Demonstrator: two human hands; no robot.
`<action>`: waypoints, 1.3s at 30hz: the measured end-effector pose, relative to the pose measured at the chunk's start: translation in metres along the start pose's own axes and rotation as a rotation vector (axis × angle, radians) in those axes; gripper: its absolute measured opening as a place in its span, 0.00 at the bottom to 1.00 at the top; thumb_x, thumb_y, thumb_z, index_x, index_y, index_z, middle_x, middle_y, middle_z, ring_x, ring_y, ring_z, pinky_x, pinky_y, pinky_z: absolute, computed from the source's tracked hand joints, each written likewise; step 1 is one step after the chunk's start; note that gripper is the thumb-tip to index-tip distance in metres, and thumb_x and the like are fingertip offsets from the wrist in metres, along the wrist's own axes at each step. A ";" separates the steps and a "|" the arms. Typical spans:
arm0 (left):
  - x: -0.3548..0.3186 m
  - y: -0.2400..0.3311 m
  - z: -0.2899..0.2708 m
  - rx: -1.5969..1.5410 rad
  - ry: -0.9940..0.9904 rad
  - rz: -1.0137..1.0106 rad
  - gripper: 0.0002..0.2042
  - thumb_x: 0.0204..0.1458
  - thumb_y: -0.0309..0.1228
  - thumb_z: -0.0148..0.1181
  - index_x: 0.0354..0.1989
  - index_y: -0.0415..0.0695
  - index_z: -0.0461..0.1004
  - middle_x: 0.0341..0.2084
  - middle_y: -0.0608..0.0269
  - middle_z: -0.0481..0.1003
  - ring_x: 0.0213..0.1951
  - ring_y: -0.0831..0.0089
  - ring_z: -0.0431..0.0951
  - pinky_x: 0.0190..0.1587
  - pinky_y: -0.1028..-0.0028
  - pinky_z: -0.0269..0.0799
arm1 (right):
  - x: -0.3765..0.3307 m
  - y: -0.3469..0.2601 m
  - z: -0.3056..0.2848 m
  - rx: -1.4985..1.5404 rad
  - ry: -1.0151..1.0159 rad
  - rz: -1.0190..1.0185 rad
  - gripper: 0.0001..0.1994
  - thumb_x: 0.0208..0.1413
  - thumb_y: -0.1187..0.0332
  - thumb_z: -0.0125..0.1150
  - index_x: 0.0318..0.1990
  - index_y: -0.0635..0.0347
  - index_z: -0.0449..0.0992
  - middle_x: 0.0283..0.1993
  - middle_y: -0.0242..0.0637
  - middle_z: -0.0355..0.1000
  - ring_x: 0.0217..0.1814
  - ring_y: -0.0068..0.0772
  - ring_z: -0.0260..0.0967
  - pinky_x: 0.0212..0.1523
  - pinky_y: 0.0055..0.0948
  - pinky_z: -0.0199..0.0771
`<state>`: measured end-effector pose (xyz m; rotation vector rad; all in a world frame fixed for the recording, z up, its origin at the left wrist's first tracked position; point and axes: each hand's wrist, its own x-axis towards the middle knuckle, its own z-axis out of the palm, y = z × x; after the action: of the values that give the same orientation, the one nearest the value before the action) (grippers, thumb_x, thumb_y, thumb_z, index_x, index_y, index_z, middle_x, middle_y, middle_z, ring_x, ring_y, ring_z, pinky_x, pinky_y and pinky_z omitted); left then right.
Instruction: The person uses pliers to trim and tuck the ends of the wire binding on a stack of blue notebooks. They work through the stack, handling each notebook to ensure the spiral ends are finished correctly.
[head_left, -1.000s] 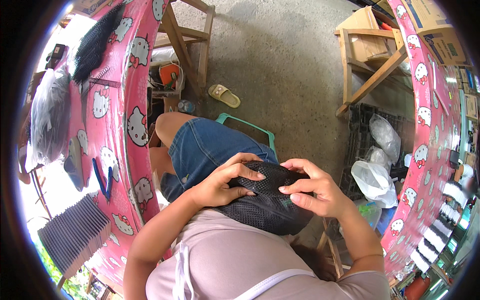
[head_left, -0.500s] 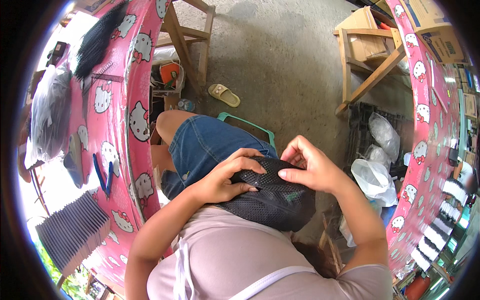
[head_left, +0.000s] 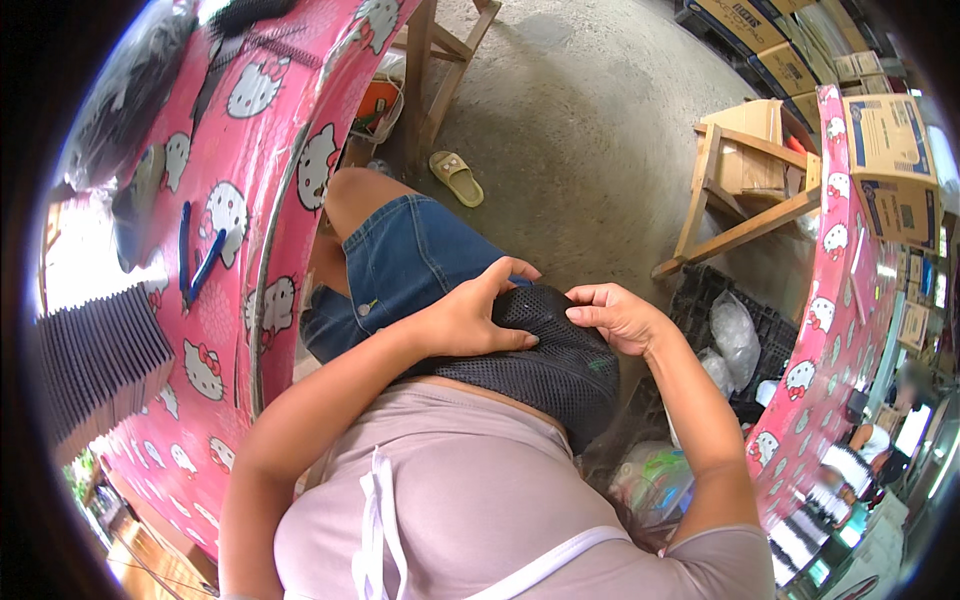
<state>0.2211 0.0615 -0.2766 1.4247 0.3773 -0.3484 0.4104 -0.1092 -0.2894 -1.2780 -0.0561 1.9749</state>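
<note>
A rounded black mesh item (head_left: 545, 375), like a bag or a cap, lies across my lap against my belly. My left hand (head_left: 478, 312) holds its upper left edge, with the thumb pressed on the mesh and the fingers curled over the far side. At the upper right edge, my right hand (head_left: 618, 316) pinches the mesh between thumb and fingers. A small green patch shows through the mesh on its right side. Its underside is hidden.
To my left is a pink patterned table (head_left: 225, 320) bearing blue-handled pliers (head_left: 200, 258), a stack of dark ribbed pieces (head_left: 100, 365) and a plastic-wrapped black bundle (head_left: 125, 95). Plastic bags (head_left: 735, 335), a wooden stand (head_left: 700, 215) and cardboard boxes (head_left: 890, 135) are on the right. A slipper (head_left: 457, 180) lies ahead.
The view has shifted. My left fingers have lifted and spread wider over the mesh, and my right hand has drawn its fingers together at the mesh's edge.
</note>
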 end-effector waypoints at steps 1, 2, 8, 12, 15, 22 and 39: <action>0.000 0.004 -0.001 0.012 -0.007 -0.006 0.36 0.44 0.28 0.68 0.60 0.43 0.53 0.49 0.49 0.68 0.54 0.65 0.68 0.58 0.68 0.62 | 0.000 0.000 -0.001 -0.001 0.007 0.006 0.17 0.52 0.68 0.64 0.49 0.65 0.72 0.46 0.34 0.74 0.45 0.23 0.70 0.50 0.24 0.68; -0.002 0.006 -0.002 0.029 -0.017 -0.016 0.36 0.44 0.28 0.68 0.60 0.43 0.53 0.50 0.48 0.68 0.54 0.65 0.67 0.59 0.68 0.62 | 0.000 0.000 0.000 0.009 0.000 0.004 0.17 0.53 0.68 0.64 0.49 0.65 0.71 0.46 0.34 0.74 0.45 0.23 0.70 0.50 0.25 0.69; -0.005 0.008 -0.008 0.065 -0.056 0.006 0.38 0.41 0.30 0.70 0.61 0.45 0.54 0.52 0.48 0.66 0.61 0.56 0.61 0.62 0.65 0.56 | 0.002 0.006 -0.003 0.077 -0.029 -0.011 0.17 0.54 0.68 0.63 0.49 0.64 0.70 0.45 0.34 0.73 0.46 0.25 0.71 0.52 0.26 0.70; -0.006 0.007 -0.008 0.012 -0.080 -0.037 0.38 0.40 0.30 0.70 0.61 0.47 0.54 0.52 0.47 0.66 0.62 0.54 0.60 0.62 0.64 0.56 | 0.003 0.009 -0.005 0.101 -0.030 -0.031 0.17 0.54 0.67 0.62 0.50 0.63 0.69 0.45 0.35 0.73 0.47 0.25 0.71 0.52 0.27 0.71; -0.006 0.010 -0.008 0.030 -0.069 -0.065 0.38 0.40 0.30 0.69 0.61 0.48 0.55 0.51 0.46 0.66 0.61 0.54 0.61 0.61 0.65 0.57 | 0.005 0.008 -0.004 0.104 -0.041 -0.039 0.19 0.52 0.67 0.64 0.51 0.62 0.68 0.46 0.35 0.72 0.48 0.25 0.71 0.52 0.27 0.71; -0.010 0.008 -0.007 0.006 -0.061 -0.027 0.36 0.39 0.28 0.68 0.59 0.47 0.55 0.48 0.48 0.68 0.51 0.60 0.71 0.56 0.69 0.63 | -0.003 -0.001 0.011 -0.046 -0.123 -0.090 0.35 0.41 0.66 0.72 0.58 0.63 0.62 0.53 0.35 0.67 0.56 0.27 0.64 0.59 0.28 0.62; -0.008 0.010 -0.012 -0.001 -0.069 -0.151 0.36 0.38 0.24 0.66 0.59 0.47 0.57 0.46 0.49 0.70 0.51 0.61 0.71 0.54 0.68 0.65 | -0.006 -0.011 0.032 -0.275 -0.065 -0.126 0.35 0.34 0.75 0.63 0.57 0.64 0.60 0.50 0.33 0.64 0.51 0.23 0.61 0.53 0.24 0.64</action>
<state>0.2176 0.0743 -0.2653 1.3828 0.4298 -0.5185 0.3925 -0.0937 -0.2646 -1.3458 -0.4428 1.9464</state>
